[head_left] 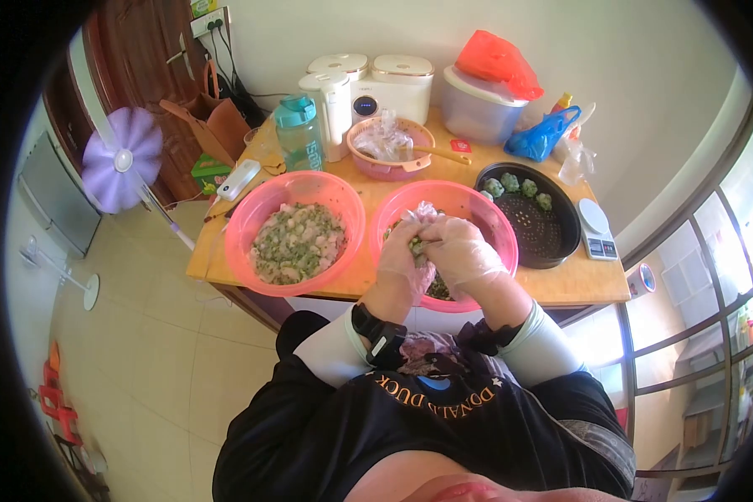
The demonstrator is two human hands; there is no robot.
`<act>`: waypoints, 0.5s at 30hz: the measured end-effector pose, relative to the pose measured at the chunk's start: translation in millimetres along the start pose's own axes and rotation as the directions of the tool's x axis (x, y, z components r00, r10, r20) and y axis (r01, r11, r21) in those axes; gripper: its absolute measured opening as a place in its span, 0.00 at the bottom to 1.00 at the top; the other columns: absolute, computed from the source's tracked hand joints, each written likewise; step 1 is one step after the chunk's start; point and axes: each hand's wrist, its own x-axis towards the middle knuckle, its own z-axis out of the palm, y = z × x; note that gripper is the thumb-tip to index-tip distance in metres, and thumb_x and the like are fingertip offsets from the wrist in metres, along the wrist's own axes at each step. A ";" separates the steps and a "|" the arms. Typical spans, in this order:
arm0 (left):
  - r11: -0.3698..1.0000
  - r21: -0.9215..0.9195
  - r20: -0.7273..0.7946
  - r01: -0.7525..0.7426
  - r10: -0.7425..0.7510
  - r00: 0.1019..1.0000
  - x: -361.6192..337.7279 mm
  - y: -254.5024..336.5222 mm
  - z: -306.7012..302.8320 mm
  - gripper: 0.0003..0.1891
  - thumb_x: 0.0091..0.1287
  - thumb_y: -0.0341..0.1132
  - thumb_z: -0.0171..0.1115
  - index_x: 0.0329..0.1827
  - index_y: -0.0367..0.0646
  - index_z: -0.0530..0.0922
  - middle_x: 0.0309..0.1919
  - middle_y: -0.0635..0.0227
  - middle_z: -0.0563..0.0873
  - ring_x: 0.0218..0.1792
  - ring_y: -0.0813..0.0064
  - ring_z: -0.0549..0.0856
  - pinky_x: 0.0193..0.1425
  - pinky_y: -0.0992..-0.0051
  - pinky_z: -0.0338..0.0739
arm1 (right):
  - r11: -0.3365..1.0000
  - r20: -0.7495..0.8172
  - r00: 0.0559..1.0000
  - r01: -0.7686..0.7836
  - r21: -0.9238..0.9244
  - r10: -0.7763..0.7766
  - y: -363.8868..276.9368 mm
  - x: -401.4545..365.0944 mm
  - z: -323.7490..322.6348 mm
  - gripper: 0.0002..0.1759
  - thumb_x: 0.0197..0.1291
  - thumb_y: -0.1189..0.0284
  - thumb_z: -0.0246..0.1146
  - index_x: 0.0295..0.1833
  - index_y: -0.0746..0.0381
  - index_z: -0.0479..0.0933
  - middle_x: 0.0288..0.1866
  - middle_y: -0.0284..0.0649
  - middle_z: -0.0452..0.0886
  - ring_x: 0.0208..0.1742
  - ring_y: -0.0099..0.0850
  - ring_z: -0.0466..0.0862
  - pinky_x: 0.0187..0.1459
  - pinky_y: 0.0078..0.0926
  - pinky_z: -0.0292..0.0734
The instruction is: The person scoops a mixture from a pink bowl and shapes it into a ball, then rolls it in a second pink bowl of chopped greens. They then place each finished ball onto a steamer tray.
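- Here we are over the table [577, 289], with both hands up in the middle of the frame, in thin clear gloves.
- Our left hand [400, 266] is cupped, fingers curled in and pressed against the right.
- Our right hand [467, 251] is closed over from the other side, so the two hands are pushed together.
- Squeezed between them is a green lump [417, 248]; only a sliver shows in the gap between the hands, just above the left thumb.
- The hands and lump hang over the right pink bowl [485, 205], which has more dark green mix at its bottom.
- Just left of it sits the left pink bowl [255, 209], full of a pale, green-flecked filling, well clear of our hands.
- To the right, a black steamer tray [560, 238] lies beside the right bowl, with green balls [519, 186] lined along its far edge.
- At the right edge of the table is a small kitchen scale [596, 224].
- A teal water bottle [298, 132] stands upper left of centre.
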 end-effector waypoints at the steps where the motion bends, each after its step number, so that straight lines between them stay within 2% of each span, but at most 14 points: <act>1: 0.999 -0.051 -0.034 0.008 -0.010 0.999 0.0 0.1 4.4 0.12 0.80 0.40 0.53 0.56 0.43 0.77 0.47 0.65 0.85 0.50 0.69 0.86 0.60 0.68 0.82 | 0.999 0.020 1.000 0.013 0.051 -0.014 -7.1 -3.0 -4.3 0.16 0.61 0.72 0.63 0.53 0.65 0.85 0.47 0.54 0.84 0.51 0.50 0.84 0.57 0.41 0.77; 3: 0.995 -0.103 -0.067 0.009 -0.015 0.998 -1.6 2.9 10.9 0.12 0.81 0.41 0.53 0.55 0.43 0.77 0.47 0.65 0.85 0.51 0.69 0.86 0.60 0.67 0.81 | 0.995 0.042 0.999 0.030 0.100 -0.035 -16.7 -7.0 -10.6 0.17 0.61 0.72 0.63 0.54 0.64 0.84 0.47 0.54 0.83 0.51 0.51 0.83 0.58 0.42 0.77; 5: 0.995 -0.094 -0.107 0.024 -0.034 0.994 -3.1 5.7 15.6 0.13 0.81 0.44 0.52 0.54 0.44 0.77 0.46 0.66 0.85 0.50 0.69 0.86 0.59 0.67 0.81 | 0.996 0.062 0.995 0.080 0.031 -0.082 -21.3 -10.7 -15.0 0.23 0.58 0.76 0.65 0.61 0.62 0.82 0.49 0.54 0.81 0.53 0.53 0.82 0.59 0.42 0.76; 6: 0.995 -0.097 -0.106 0.023 -0.033 0.994 -0.9 5.3 8.6 0.13 0.81 0.44 0.52 0.54 0.44 0.77 0.46 0.66 0.85 0.50 0.69 0.86 0.59 0.67 0.81 | 0.996 0.063 0.995 0.080 0.028 -0.082 -16.5 -9.6 -10.5 0.23 0.58 0.76 0.65 0.61 0.62 0.82 0.49 0.54 0.81 0.53 0.53 0.82 0.59 0.42 0.76; 8: 0.991 -0.119 0.088 0.068 -0.058 0.994 4.1 4.7 -8.3 0.15 0.82 0.47 0.50 0.54 0.45 0.77 0.46 0.67 0.84 0.49 0.69 0.86 0.59 0.68 0.81 | 0.921 -0.054 0.923 0.374 -0.105 -0.381 -0.4 -5.1 5.4 0.29 0.54 0.80 0.66 0.65 0.60 0.80 0.53 0.55 0.79 0.57 0.54 0.80 0.60 0.43 0.76; 9: 0.990 -0.119 0.089 0.072 -0.062 0.994 4.0 2.7 -10.0 0.15 0.82 0.47 0.50 0.54 0.45 0.77 0.46 0.67 0.84 0.49 0.69 0.86 0.59 0.68 0.81 | 0.921 -0.046 0.923 0.375 -0.104 -0.381 0.9 -5.4 8.9 0.33 0.52 0.83 0.65 0.67 0.60 0.78 0.56 0.56 0.78 0.59 0.55 0.79 0.61 0.42 0.76; 10: 0.989 -0.131 0.101 0.070 -0.057 0.993 1.9 3.5 -4.8 0.16 0.83 0.48 0.48 0.54 0.46 0.77 0.45 0.68 0.84 0.49 0.70 0.86 0.58 0.69 0.81 | 0.922 -0.048 0.924 0.374 -0.105 -0.380 6.3 -2.5 12.3 0.33 0.52 0.83 0.65 0.67 0.60 0.78 0.56 0.56 0.78 0.59 0.55 0.79 0.61 0.42 0.76; 12: 0.988 -0.143 0.110 0.065 -0.050 0.993 -0.9 6.2 2.2 0.17 0.83 0.49 0.47 0.53 0.46 0.76 0.44 0.69 0.84 0.48 0.71 0.86 0.57 0.70 0.81 | 0.876 -0.025 0.880 0.468 -0.116 -0.474 18.8 4.8 19.3 0.31 0.53 0.82 0.65 0.67 0.61 0.79 0.55 0.56 0.79 0.59 0.55 0.79 0.61 0.42 0.76; 15: 0.988 -0.111 0.058 0.108 -0.102 0.993 -3.4 9.5 3.2 0.19 0.84 0.53 0.44 0.53 0.48 0.76 0.44 0.71 0.85 0.47 0.72 0.86 0.54 0.70 0.82 | 0.868 -0.040 0.872 0.480 -0.129 -0.488 20.8 4.3 20.6 0.27 0.55 0.81 0.64 0.63 0.62 0.80 0.54 0.56 0.79 0.58 0.55 0.80 0.60 0.42 0.77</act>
